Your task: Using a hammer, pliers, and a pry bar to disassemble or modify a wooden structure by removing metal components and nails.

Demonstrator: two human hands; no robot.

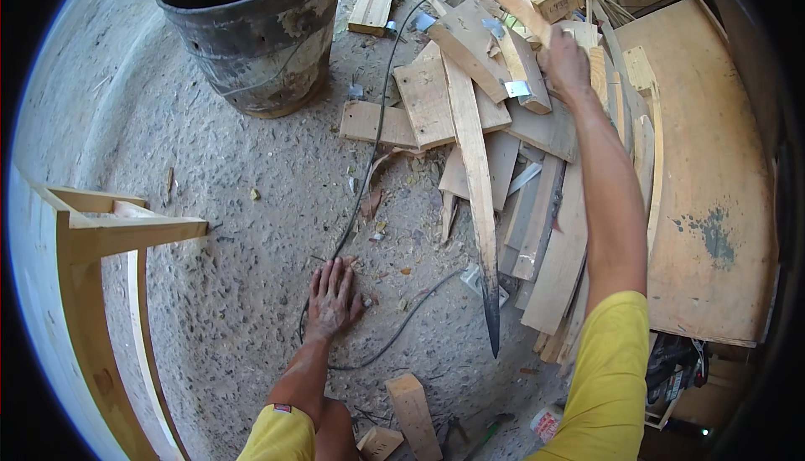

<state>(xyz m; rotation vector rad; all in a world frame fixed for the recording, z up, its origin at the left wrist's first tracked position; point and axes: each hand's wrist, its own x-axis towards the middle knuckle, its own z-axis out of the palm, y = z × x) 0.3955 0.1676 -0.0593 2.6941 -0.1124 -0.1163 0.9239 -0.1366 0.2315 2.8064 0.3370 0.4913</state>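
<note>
My left hand point(332, 300) rests flat on the rough ground with its fingers stretched out, at the black cable point(381, 117); whether it presses on the cable I cannot tell. Far right, my right hand point(567, 64) is closed around the end of a short wooden slat point(521, 13) above the scrap pile. Wooden blocks with shiny metal tabs point(518, 89) lie just left of that hand, over wider boards point(428, 96). A long pointed wood strip point(470, 151) with a dark tip leans across the pile toward me.
A worn dark bucket point(268, 50) stands at the far left. A wooden frame point(84, 243) rises along the left side. Large plywood sheets point(704, 176) are on the right. Wood blocks point(412, 419) and a white tub point(547, 422) sit close to me.
</note>
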